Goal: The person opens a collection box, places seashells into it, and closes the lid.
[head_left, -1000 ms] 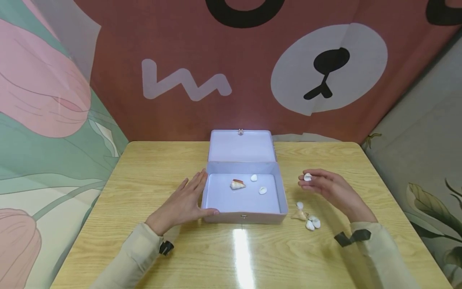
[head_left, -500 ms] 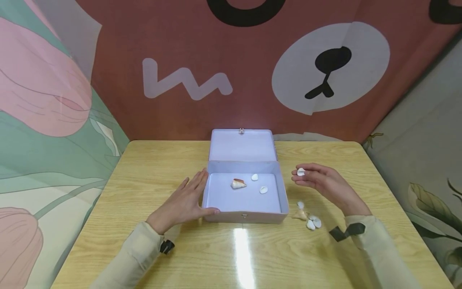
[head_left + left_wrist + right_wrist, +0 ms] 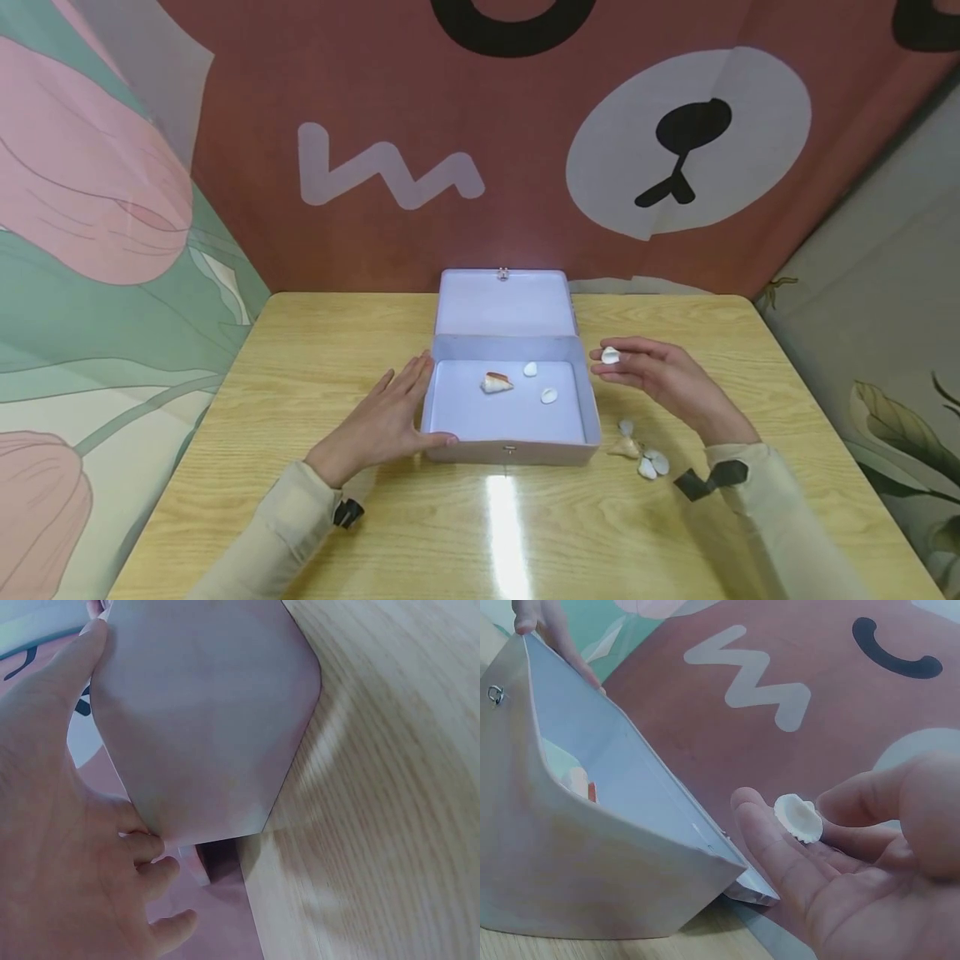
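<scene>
A pale metal box (image 3: 472, 452) stands on the table with its lid (image 3: 504, 304) tilted back. My left hand (image 3: 375, 433) spans the box's left side, fingers extended along the rim and thumb over the front edge. Between thumb and fingertips, my right hand (image 3: 675, 379) pinches a small white seashell (image 3: 799, 817), just right of the box and above the table. Inside the box lie a brown-and-white cone shell (image 3: 497, 383) and two small white shells, one towards the back (image 3: 530, 368) and one nearer the right wall.
To the right of the box, below my right hand, a tan spiky shell (image 3: 626, 448) lies with several small white shells (image 3: 656, 462). The wooden table (image 3: 337, 333) ends at a printed fabric backdrop (image 3: 360, 242) behind the box. A metal clasp (image 3: 503, 273) tops the lid.
My right hand has moved left with the white seashell, from over the table towards the box's right wall. My left hand keeps its place on the box.
</scene>
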Tool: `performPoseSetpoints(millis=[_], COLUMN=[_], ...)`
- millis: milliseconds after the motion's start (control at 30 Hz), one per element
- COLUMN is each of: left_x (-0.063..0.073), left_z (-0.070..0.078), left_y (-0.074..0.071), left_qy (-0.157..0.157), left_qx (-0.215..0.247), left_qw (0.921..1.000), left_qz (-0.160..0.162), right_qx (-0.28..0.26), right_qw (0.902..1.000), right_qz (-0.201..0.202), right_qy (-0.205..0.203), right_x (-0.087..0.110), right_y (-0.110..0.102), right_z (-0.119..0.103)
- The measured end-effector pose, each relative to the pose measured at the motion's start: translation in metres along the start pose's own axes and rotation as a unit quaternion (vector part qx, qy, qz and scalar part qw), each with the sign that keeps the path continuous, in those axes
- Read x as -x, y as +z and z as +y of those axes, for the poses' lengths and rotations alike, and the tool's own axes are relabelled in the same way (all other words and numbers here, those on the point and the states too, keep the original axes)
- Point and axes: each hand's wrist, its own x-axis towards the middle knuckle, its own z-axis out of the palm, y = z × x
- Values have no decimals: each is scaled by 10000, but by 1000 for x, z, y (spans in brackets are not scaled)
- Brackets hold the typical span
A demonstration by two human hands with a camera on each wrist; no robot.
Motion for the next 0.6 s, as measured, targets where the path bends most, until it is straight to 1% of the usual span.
performPoseSetpoints(millis=[133, 367, 600], left_x=[0, 0, 0], left_z=[-1, 0, 0], left_y=[1, 1, 2], left_qy=[-42, 20, 20], left_qx=[-72, -26, 1], left_qw=[9999, 10000, 10000], left_qz=[-61, 7, 25], right_qx=[102, 344, 496], right_qw=[9999, 9993, 9986], right_qz=[-51, -96, -158], right_qy=[26, 99, 77], right_x=[-2, -6, -11], right_y=[3, 8, 17], right_z=[1, -2, -6])
